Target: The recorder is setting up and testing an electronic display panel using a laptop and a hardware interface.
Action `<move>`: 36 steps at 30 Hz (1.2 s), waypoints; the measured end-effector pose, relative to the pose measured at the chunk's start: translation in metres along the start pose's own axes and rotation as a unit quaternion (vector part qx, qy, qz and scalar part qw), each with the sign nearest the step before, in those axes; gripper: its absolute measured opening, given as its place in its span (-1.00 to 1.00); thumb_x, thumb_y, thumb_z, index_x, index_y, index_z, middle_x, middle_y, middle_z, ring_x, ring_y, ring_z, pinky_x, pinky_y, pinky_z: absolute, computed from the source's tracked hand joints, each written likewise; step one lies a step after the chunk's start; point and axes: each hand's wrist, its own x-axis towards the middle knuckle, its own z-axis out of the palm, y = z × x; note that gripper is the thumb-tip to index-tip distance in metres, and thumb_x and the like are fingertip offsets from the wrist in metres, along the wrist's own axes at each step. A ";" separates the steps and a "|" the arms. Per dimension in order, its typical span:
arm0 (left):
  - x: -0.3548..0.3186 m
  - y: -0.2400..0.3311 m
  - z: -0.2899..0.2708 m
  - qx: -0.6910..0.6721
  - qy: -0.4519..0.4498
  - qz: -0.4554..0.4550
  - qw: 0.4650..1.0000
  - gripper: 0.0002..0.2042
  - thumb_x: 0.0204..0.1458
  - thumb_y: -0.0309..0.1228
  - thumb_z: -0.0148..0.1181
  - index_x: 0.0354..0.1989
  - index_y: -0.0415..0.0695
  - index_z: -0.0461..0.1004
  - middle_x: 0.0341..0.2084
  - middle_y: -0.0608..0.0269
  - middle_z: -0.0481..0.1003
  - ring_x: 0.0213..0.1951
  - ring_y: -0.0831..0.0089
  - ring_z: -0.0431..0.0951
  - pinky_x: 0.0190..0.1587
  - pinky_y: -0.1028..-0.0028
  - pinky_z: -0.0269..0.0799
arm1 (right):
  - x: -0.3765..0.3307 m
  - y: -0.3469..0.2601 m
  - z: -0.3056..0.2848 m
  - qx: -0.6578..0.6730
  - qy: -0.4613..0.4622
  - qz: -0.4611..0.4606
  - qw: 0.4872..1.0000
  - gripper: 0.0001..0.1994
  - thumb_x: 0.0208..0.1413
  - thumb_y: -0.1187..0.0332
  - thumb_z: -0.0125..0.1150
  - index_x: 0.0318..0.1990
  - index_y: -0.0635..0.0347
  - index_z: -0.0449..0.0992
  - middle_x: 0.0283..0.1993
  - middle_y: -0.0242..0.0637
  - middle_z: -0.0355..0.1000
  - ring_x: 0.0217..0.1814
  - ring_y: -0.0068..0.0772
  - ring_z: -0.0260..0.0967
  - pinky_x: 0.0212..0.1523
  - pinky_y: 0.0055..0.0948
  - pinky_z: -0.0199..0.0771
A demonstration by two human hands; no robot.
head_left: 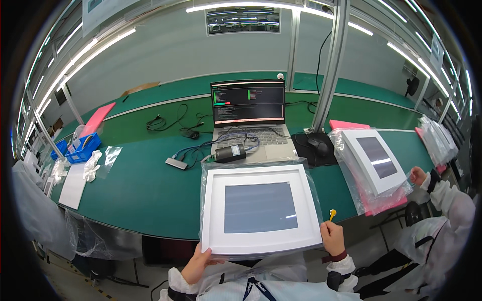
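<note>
In front of me is a white-framed display panel (261, 244) with a grey screen, tilted at the bench's near edge. Clear plastic film shows around its sides. My left hand (197, 265) is closed on its lower left corner, thumb on the front face. At the lower right side my right hand (333, 237) has its fingers curled beside the frame, touching the edge. From the top of that hand sticks up a small yellow tool (332, 214) with a round head; the part inside the fingers is hidden.
Behind the panel stand an open laptop (251, 125), a black cylindrical device (231, 153) with cables, and a mouse (320, 145). To the right, another white-framed panel (359, 155) lies on plastic and pink foam, near another person's hand (417, 175). Blue bins (85, 149) stand left.
</note>
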 end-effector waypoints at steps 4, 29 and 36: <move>-0.005 0.021 -0.031 0.148 -0.020 -0.041 0.988 -0.64 0.21 -0.25 -0.20 0.01 -0.29 0.27 -0.36 0.16 0.50 -0.32 0.42 0.51 -0.19 0.49 0.39 | 0.004 0.005 -0.007 0.004 -0.019 0.011 1.000 -0.77 0.04 0.44 0.03 -0.61 0.37 0.32 -0.79 -0.19 0.17 -0.79 -0.48 0.13 -0.71 -0.44 0.06; 0.238 0.118 -0.069 0.380 0.304 0.181 0.855 -0.60 -0.03 -0.16 0.17 -0.22 -0.27 0.33 -0.68 0.27 0.44 -0.57 0.49 0.44 -0.45 0.47 0.32 | 0.224 0.040 0.063 0.097 -0.021 -0.021 0.995 -0.82 -0.07 0.35 0.28 -0.40 0.29 0.48 -0.57 -0.43 0.35 -0.54 -0.70 0.18 -0.50 -0.66 0.22; 0.236 0.124 -0.077 0.405 0.285 0.191 0.847 -0.68 -0.09 -0.22 0.24 -0.51 -0.28 0.41 -0.72 0.28 0.36 -0.63 0.48 0.31 -0.53 0.46 0.24 | 0.225 0.026 0.064 0.070 -0.031 -0.052 0.996 -0.88 -0.08 0.44 0.24 -0.46 0.29 0.44 -0.56 -0.43 0.31 -0.53 -0.65 0.17 -0.48 -0.63 0.20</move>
